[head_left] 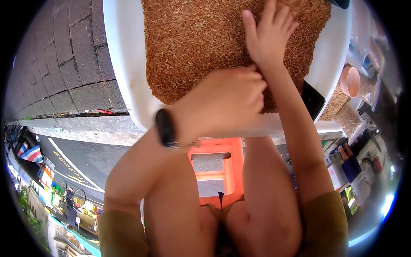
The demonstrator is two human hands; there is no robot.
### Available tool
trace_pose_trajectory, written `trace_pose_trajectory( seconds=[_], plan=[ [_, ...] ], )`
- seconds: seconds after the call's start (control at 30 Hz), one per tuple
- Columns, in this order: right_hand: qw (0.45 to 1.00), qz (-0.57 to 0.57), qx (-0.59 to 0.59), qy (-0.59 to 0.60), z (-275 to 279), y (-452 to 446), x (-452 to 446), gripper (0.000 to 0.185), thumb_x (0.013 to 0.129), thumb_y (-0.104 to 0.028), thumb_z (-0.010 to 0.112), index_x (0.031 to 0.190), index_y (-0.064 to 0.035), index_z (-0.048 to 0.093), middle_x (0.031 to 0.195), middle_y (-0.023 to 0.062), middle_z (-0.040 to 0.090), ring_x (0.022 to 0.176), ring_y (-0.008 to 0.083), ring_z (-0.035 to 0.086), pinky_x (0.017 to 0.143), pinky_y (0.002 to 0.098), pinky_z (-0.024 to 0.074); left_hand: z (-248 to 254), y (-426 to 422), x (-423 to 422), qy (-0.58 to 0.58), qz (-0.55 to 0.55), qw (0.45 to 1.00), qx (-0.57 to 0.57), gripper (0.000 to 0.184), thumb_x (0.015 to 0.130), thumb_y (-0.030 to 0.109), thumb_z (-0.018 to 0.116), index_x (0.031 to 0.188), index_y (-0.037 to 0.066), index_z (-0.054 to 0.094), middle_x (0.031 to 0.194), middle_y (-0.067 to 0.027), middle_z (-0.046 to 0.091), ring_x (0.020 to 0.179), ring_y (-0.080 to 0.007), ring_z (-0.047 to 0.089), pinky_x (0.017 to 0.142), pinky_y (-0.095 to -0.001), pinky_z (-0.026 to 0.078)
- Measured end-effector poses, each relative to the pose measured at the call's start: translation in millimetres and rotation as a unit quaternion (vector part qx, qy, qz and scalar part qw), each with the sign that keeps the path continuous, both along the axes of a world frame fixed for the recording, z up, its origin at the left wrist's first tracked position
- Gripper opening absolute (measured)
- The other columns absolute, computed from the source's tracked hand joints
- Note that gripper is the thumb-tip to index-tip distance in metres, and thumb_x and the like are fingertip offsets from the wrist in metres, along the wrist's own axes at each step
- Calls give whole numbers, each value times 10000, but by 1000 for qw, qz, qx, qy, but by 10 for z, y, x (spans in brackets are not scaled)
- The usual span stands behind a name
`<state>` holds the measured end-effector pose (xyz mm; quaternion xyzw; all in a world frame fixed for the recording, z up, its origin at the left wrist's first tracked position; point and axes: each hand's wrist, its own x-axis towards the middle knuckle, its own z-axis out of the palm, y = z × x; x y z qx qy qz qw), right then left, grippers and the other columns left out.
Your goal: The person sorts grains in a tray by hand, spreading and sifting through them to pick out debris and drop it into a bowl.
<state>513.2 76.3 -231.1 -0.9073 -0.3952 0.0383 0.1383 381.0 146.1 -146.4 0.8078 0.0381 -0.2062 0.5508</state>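
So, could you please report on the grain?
Right grip open on grain. Left grip curled by right wrist. Grain loose in tub. Phone at tub's near right corner.

White tray [124, 64] here, reddish-brown grain [188, 47] spread wide across it; black phone [314, 101] at near right corner, dark object [341, 3] far right!

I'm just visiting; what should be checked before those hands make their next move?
1. Right hand empty: ok, fingers spread over the grain, nothing seen in it.
2. Left hand empty: cannot tell, curled and blurred.
3. Hands not touching: cannot tell, they overlap in view near the right wrist.
4. Visible grain within the white tub: ok.
5. Black phone away from the tub: not ok, at its near right corner.
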Motion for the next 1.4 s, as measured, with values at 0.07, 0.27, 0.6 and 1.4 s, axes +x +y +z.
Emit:
trace_pose_trajectory(
  seconds=[0.07, 0.27, 0.6, 1.4],
  plan=[
    [996, 80, -5, 42, 103, 134, -83, 797, 919, -474, 482, 1490, -29, 150, 1405, 365, 281, 1299, 544, 253, 1107, 608, 95, 34, 267, -172, -37, 141, 989, -4, 388, 907, 175, 491, 1223, -37, 564, 1227, -199, 584, 1201, -296, 524, 1009, -399, 419],
    [930, 365, 39, 16, -6, 338, -383, 777, 897, -649, 362, 1394, -53, 410, 1455, 189, 363, 1386, 364, 278, 1144, 521, 160, 296, 875, -296, -112, 498, 833, -215, 558, 958, 227, 254, 1359, -152, 336, 1416, -271, 396, 1340, -311, 391, 1146, -365, 248],
    [813, 508, 69, 276, 246, 111, -973, 715, 888, -500, 481, 1423, -48, 340, 1506, 190, 266, 1384, 352, 286, 1137, 530, 167, 145, 975, -242, -114, 559, 798, -192, 543, 995, 267, 266, 1403, -87, 324, 1464, -236, 343, 1398, -289, 287, 1159, -363, 165],
    [831, 450, -12, 327, 669, -270, -1216, 659, 868, -486, 536, 1334, -24, 481, 1475, 156, 341, 1392, 342, 263, 1124, 550, 189, -279, 783, -44, -16, 494, 853, 169, 583, 1000, 367, 378, 1419, -35, 322, 1482, -221, 301, 1383, -333, 279, 1127, -381, 220]
  ],
)
